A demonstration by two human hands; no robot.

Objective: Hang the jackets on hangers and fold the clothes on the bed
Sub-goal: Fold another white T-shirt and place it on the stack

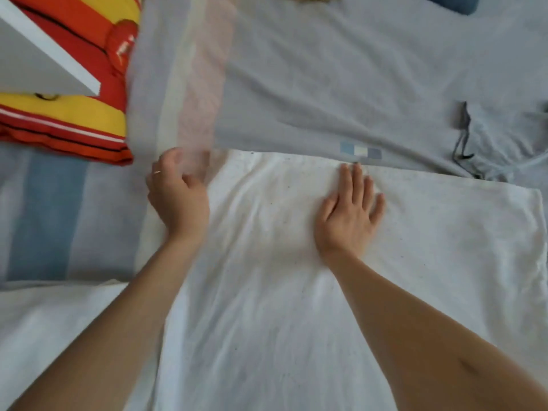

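The white cloth [267,277] is lying spread on the bed [44,209], its far edge touching a grey garment [326,84]. The right grip [350,215] is pressing flat on it, fingers straight. The left grip [178,197] is curling at the far-left corner; blur is hiding what it is pinching. Risk: folding from here may be dragging the grey garment's edge along.

White cloth [296,307], grey cloth [326,84] on bed [44,218]
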